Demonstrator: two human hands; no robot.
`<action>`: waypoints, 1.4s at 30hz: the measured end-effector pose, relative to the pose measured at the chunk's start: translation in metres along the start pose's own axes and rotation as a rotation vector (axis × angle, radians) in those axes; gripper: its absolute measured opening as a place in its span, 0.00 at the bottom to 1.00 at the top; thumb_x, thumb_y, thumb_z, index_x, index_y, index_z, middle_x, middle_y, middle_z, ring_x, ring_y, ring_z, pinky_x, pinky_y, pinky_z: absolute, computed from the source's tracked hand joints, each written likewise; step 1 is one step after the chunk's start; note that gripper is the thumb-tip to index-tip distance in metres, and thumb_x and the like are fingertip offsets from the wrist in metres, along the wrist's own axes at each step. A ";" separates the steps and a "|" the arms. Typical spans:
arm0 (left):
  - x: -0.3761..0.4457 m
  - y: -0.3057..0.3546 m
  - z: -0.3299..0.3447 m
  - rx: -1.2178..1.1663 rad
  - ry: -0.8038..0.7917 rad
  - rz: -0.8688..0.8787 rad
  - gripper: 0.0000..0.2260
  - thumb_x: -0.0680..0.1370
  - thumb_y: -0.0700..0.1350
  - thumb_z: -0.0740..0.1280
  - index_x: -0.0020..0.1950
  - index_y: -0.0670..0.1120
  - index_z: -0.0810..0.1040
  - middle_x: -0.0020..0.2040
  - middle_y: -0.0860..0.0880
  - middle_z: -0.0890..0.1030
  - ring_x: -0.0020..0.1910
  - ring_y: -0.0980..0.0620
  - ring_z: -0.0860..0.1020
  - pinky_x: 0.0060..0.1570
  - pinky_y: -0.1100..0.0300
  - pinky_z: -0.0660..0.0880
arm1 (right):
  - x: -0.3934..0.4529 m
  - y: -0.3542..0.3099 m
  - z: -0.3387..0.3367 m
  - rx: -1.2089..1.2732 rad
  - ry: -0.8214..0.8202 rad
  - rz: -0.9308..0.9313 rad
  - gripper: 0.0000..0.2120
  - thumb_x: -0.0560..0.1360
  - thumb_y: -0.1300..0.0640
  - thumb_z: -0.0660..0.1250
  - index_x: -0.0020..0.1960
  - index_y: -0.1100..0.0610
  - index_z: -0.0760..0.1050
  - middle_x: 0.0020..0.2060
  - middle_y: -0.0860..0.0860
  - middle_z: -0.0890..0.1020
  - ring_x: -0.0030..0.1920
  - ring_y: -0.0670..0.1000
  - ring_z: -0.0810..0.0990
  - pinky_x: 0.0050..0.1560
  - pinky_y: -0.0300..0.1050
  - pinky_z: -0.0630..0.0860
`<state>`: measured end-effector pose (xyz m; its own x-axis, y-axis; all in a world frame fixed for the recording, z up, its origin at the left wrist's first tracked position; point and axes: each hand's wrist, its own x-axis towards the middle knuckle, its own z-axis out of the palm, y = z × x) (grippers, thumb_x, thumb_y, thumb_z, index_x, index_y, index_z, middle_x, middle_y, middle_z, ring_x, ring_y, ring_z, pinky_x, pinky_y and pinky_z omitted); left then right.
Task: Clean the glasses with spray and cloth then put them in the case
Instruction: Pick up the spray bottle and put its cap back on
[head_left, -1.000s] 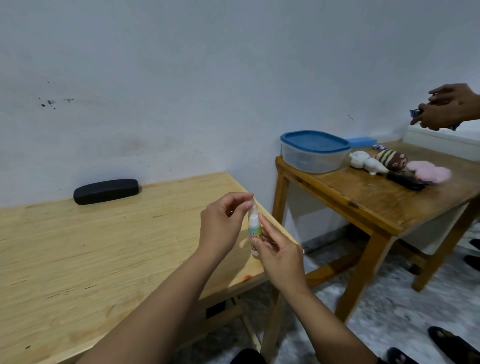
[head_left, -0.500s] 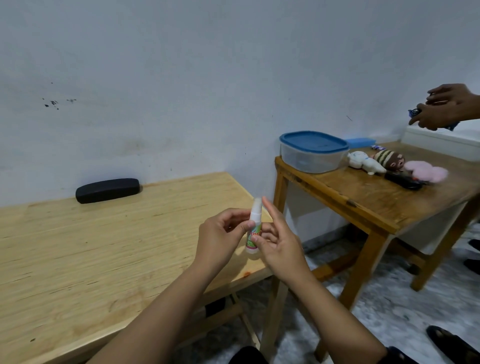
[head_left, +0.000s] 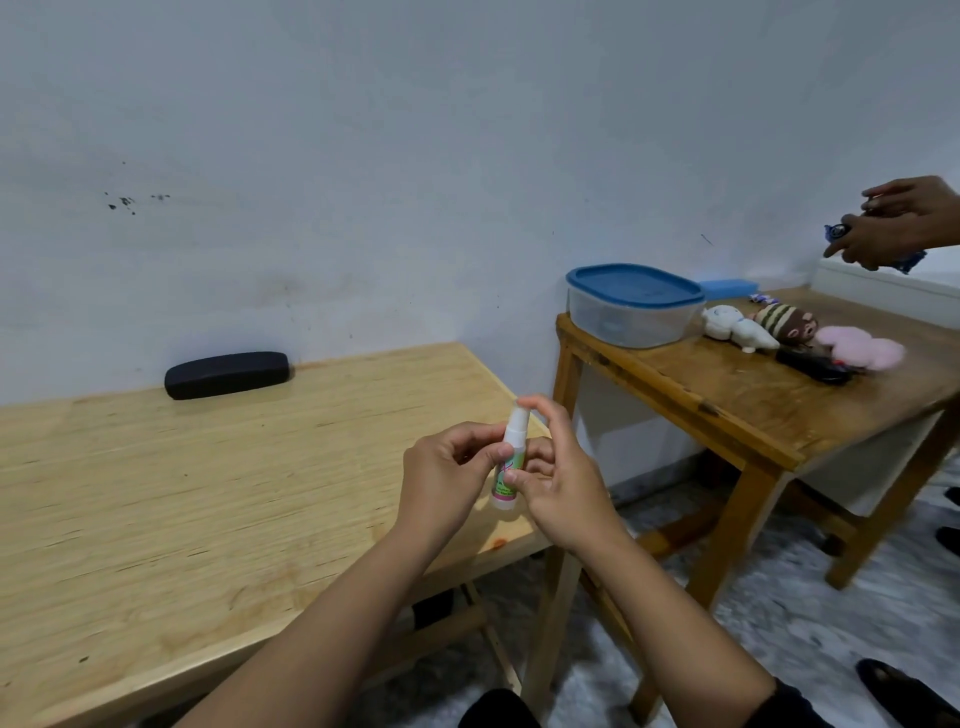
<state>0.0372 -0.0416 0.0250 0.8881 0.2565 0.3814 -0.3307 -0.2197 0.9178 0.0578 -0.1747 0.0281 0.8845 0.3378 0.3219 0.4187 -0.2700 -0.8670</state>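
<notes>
A small white spray bottle (head_left: 509, 462) with a green and pink label stands upright between both hands, above the right end of the light wooden table (head_left: 182, 493). My right hand (head_left: 558, 467) grips its body, with the index finger arched over the nozzle. My left hand (head_left: 447, 470) pinches the bottle from the left with thumb and fingers. A black glasses case (head_left: 226, 374) lies shut at the back of the table, against the wall. Neither glasses nor cloth are in view.
A darker wooden table (head_left: 727, 395) stands to the right, carrying a clear box with a blue lid (head_left: 631, 306), small plush toys (head_left: 779, 330) and a black object. Another person's hands (head_left: 898, 223) hold something blue at the far right. Feet show on the floor.
Both hands with the bottle have come down a little toward the table edge. My left hand moved from the top of the bottle to its body; my right index finger now curls over the nozzle.
</notes>
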 end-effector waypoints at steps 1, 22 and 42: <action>0.000 0.000 -0.001 0.007 -0.001 0.003 0.11 0.71 0.39 0.72 0.45 0.56 0.82 0.42 0.60 0.84 0.45 0.62 0.81 0.46 0.69 0.76 | 0.000 0.000 0.002 -0.006 0.004 -0.004 0.34 0.73 0.66 0.69 0.61 0.31 0.61 0.47 0.53 0.82 0.47 0.47 0.83 0.52 0.44 0.81; 0.061 -0.083 -0.219 1.105 -0.001 -0.350 0.22 0.80 0.51 0.55 0.73 0.47 0.60 0.74 0.47 0.62 0.74 0.48 0.57 0.71 0.50 0.58 | 0.136 -0.026 0.142 0.111 -0.046 0.006 0.35 0.74 0.67 0.67 0.70 0.36 0.62 0.50 0.57 0.81 0.37 0.36 0.82 0.30 0.25 0.71; 0.066 -0.109 -0.219 1.238 -0.046 -0.361 0.23 0.81 0.52 0.44 0.75 0.46 0.51 0.77 0.47 0.55 0.75 0.50 0.51 0.72 0.55 0.49 | 0.286 0.023 0.259 0.026 -0.052 -0.022 0.34 0.74 0.68 0.65 0.67 0.36 0.60 0.45 0.52 0.78 0.43 0.48 0.81 0.42 0.43 0.82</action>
<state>0.0624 0.2053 -0.0260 0.8831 0.4567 0.1073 0.4216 -0.8729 0.2455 0.2671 0.1488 0.0018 0.8629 0.3901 0.3213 0.4319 -0.2392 -0.8696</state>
